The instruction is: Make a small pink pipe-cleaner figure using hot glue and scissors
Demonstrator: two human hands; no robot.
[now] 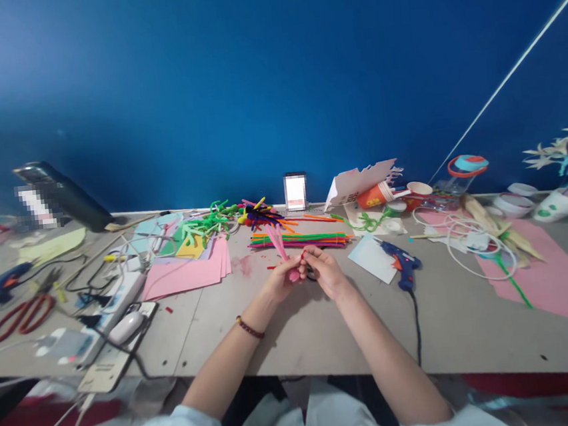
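Note:
My left hand [281, 279] is closed around a bunch of pink pipe cleaners [277, 242], whose long ends fan up and away from me. A rounded pink end [294, 275] shows below the fingers. Close beside it, my right hand [326, 272] is closed in a pinch on a small red piece [303, 256] against the bunch. That piece looks like a bit of red pipe cleaner, though the fingers partly cover it. A dark object, mostly hidden, lies under the right fingers. Just beyond both hands is a stack of coloured pipe cleaners [311, 239].
A phone [296, 193] leans on the blue wall. To the right lie a blue glue gun [403, 265] with its cord, white-blue paper [373, 258] and an orange cup [375, 195]. Pink sheets [187, 276], a power strip [117, 309] and scissors [25, 313] are left.

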